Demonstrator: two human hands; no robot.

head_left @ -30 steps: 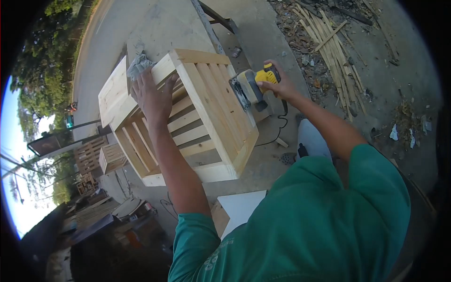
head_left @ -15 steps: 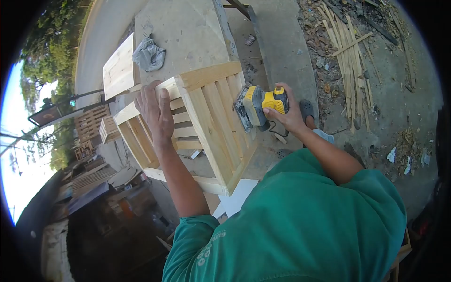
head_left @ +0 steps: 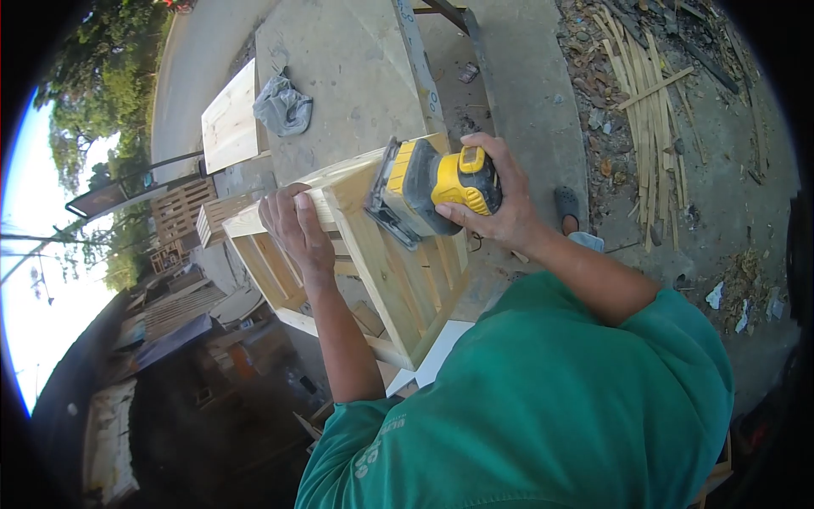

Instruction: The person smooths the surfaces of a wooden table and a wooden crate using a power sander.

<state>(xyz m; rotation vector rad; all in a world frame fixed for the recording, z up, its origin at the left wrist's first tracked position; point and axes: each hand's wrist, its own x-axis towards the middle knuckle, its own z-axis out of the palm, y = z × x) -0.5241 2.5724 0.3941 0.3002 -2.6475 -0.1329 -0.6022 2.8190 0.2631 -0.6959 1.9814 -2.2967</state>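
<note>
A slatted crate of pale wood [head_left: 373,276] stands tilted in front of me. My left hand [head_left: 297,229] grips its upper frame edge, fingers over the top and the thumb along the near side. In my right hand [head_left: 500,191] is a yellow and black power sander [head_left: 432,187], fingers wrapped round its body. The sander's flat pad faces left, at the crate's upper end; whether the pad touches the wood is hard to tell.
A grey table [head_left: 339,76] lies beyond the crate, with a crumpled grey cloth [head_left: 283,105] and a wooden panel [head_left: 231,119] near its left edge. Thin wood strips [head_left: 653,127] are piled on the ground at right. Pallets [head_left: 182,212] stand at left.
The sander in my right hand has moved left and up along the crate, nearer my left hand. The crate is tilted differently, and the whole view has shifted slightly.
</note>
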